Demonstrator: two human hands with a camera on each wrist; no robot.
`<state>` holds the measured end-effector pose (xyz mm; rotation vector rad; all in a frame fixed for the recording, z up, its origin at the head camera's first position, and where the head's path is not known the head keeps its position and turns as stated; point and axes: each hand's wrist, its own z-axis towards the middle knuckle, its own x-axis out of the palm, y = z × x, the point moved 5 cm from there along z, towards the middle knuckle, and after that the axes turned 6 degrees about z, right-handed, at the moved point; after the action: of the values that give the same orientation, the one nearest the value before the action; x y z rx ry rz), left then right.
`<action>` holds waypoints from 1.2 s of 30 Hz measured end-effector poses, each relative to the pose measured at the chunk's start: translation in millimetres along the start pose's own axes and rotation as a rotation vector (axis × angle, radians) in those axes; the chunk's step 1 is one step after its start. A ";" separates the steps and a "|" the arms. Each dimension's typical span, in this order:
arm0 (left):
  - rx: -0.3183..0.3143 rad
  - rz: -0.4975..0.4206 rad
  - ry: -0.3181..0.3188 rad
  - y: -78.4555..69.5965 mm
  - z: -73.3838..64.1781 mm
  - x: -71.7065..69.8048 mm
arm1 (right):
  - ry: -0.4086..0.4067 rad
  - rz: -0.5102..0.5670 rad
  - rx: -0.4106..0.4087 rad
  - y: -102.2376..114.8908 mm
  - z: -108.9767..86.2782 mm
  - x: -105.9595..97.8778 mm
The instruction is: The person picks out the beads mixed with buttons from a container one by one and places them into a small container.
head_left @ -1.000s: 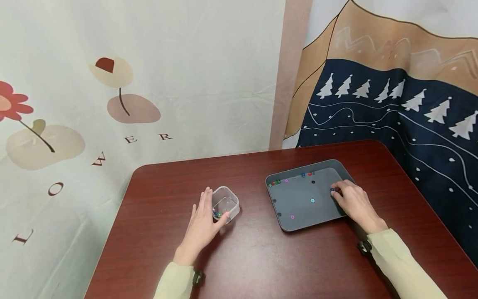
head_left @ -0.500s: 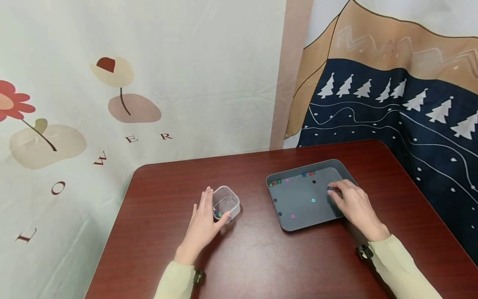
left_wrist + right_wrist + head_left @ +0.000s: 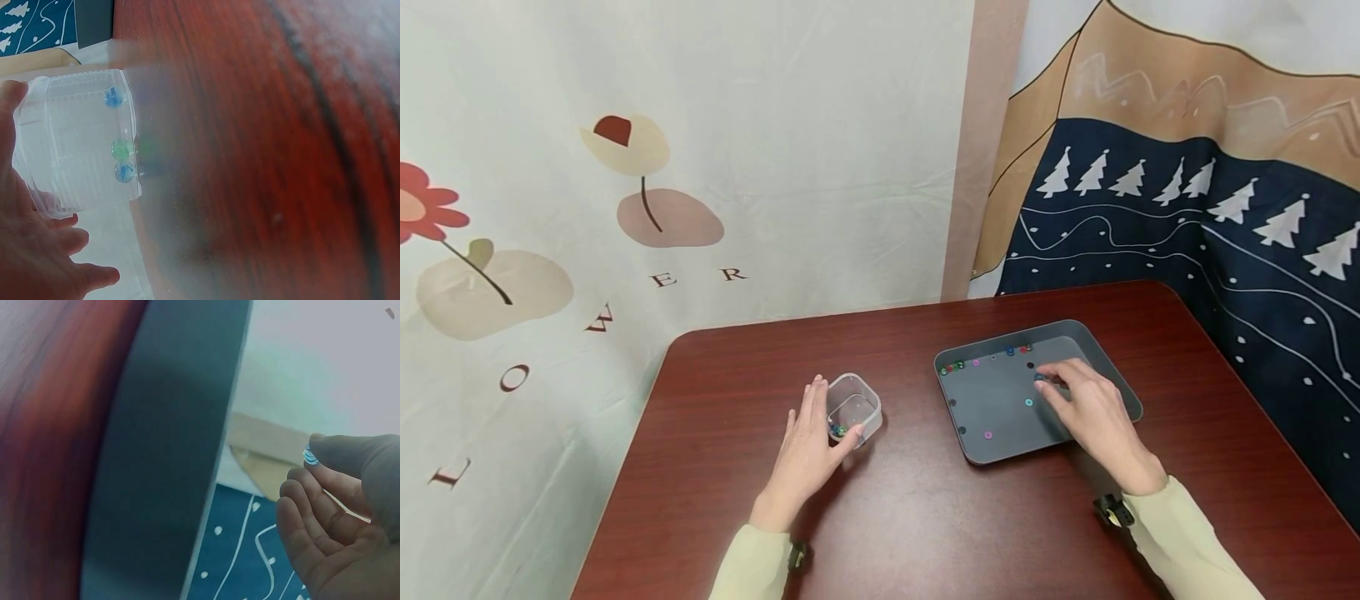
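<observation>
My left hand [image 3: 808, 454] holds a clear plastic container [image 3: 867, 421] standing on the table, fingers along its left side and thumb at its front. Inside lie a few round see-through beads, among them a green bead [image 3: 121, 149] and a blue bead [image 3: 113, 97]. My right hand [image 3: 1093, 412] is above the grey tray [image 3: 1000, 450], pinching a striped blue bead [image 3: 310, 456] between thumb and forefinger; the other fingers are loosely curled. Scattered in the tray are small beads, including a cyan ring-shaped bead [image 3: 1028, 402], a pink one and several dark, red and green ones.
Both tray and container stand on a dark red wooden table [image 3: 895, 533], with bare tabletop between them. Behind the table hang a pale curtain [image 3: 820, 167] with flower prints and a navy cloth [image 3: 1097, 225] with white trees.
My right hand has lifted off the tray's right part and moved left over it, the blue bead still pinched. The left hand and the container have stayed in place.
</observation>
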<state>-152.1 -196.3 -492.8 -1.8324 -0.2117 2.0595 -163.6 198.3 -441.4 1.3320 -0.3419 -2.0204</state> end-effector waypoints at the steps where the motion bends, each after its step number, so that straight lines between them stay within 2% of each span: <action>1: -0.001 0.001 0.004 0.1 0.1 0.2 | -0.001 0.005 -0.003 2.7 0.3 0.4; 23: 0.006 -0.002 -0.002 -2.2 -0.2 -1.5 | -0.062 0.136 -0.036 53.5 16.8 16.5; 36: -0.010 -0.028 0.019 -2.0 -1.2 -2.6 | 0.003 0.272 -0.082 101.0 26.9 52.9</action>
<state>-150.4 -195.5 -489.8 -1.8441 -0.2422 2.0246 -160.1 85.3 -410.9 1.1698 -0.4117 -1.7867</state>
